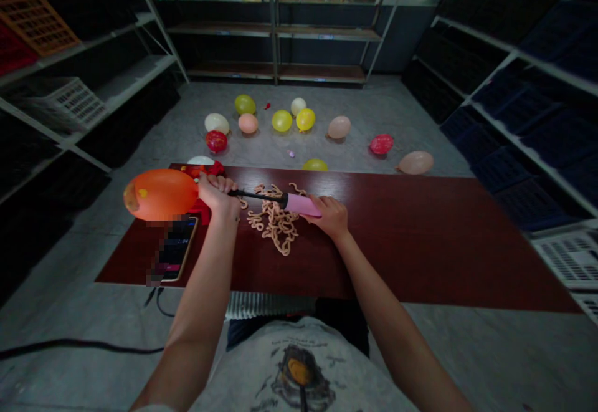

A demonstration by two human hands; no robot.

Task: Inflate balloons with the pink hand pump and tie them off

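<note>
An inflated orange balloon (164, 194) points out to the left from my left hand (217, 195), whose fingers are closed round its neck and the tip of a pump. The pump's black rod (256, 196) runs right to its pink barrel (301, 205), which my right hand (331, 215) grips. Below the pump, a tangled heap of thin beige balloons (279, 228) lies on the dark red table (420, 237). Red uninflated balloons (204, 211) lie partly hidden behind my left hand.
A phone (177, 251) lies at the table's left end. Several inflated balloons, among them a yellow balloon (305, 119) and a red balloon (216, 141), are on the floor beyond. Metal shelving (275, 32) stands behind, with crates on side racks. A black cable (84, 344) crosses the floor at left.
</note>
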